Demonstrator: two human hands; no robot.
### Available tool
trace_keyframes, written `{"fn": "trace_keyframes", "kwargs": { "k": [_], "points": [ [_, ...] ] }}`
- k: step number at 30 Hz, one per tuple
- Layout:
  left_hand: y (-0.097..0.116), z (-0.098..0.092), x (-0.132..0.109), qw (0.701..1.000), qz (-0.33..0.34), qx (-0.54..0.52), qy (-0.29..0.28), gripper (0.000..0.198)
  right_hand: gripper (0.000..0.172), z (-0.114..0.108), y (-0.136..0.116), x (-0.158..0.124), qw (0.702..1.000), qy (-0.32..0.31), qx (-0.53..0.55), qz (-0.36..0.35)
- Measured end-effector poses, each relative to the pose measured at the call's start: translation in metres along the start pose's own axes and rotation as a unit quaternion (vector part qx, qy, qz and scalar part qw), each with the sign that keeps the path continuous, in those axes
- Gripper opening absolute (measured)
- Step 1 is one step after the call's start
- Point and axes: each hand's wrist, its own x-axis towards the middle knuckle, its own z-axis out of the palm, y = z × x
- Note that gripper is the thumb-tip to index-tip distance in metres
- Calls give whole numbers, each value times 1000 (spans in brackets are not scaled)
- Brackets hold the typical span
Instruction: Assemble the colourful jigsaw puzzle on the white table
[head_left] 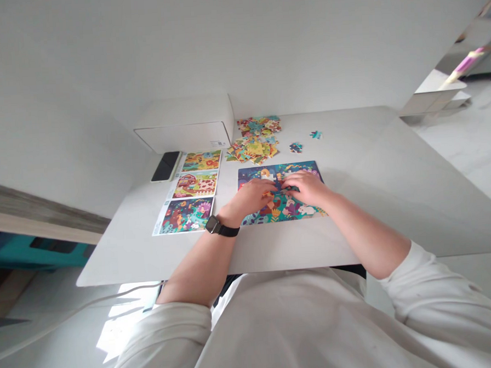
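Note:
A colourful jigsaw puzzle (290, 206) with rabbits and plants lies on the white table, mostly assembled, with pale gaps in its upper half. My left hand (257, 196) rests on its left part, fingers stretched out towards the middle, a black watch on the wrist. From the right, my right hand (306, 187) reaches over the puzzle with bent fingers. Its thumb and fingertips close around a dark puzzle piece (285, 186) near the middle, partly hidden by the fingers. The two hands' fingertips are close together.
Left of the puzzle lie three picture sheets (188, 215) and a phone (166, 166). A white box (185, 125) stands behind them. Yellow loose pieces (254, 149) and a red-green pile (259, 126) are at the back, beside two small separate pieces (296, 147). The wall borders the table (376, 160).

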Motion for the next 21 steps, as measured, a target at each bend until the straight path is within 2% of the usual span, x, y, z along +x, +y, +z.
{"fn": "trace_keyframes", "kwargs": {
  "k": [12,21],
  "points": [
    [3,-2,-1,1000,-7,8,-29,35,21,7,7,-2,1000,13,-27,5],
    [2,1,-1,1000,0,9,-17,36,24,2,5,-1,1000,4,-30,5]
  ]
}}
